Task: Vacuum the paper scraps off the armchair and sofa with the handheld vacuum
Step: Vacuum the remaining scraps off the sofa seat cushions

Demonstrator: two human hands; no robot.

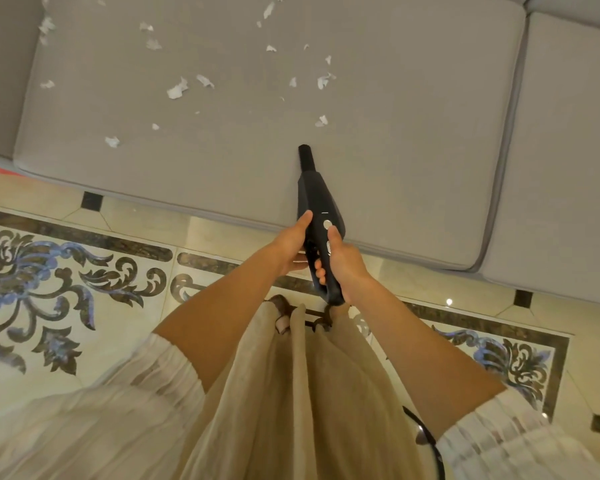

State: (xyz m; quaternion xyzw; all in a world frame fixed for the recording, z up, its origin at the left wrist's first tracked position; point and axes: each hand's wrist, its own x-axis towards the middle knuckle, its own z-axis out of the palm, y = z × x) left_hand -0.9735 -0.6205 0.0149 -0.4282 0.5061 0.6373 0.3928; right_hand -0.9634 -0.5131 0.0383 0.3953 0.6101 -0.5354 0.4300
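While the person is standing at the front edge of the grey sofa cushion (413, 140), both hands are holding the black handheld vacuum (317, 206) out over it. The right hand (340, 263) is gripping the handle, its fingers curling round the underside and its thumb lying along the top just below a pale round button. The left hand (291, 244) is steadying the body from the other side, thumb stretching up the casing and fingers wrapping beneath. The narrow nozzle is pointing away from the person, its tip sitting low over the cushion; whether it is touching the fabric cannot be told. White paper scraps (177, 90) are lying scattered across the far and left parts of the cushion, the nearest one (321, 121) just beyond the nozzle tip. A second grey cushion (568, 150) is adjoining on the right. Patterned floor tiles (66, 271) are showing below.
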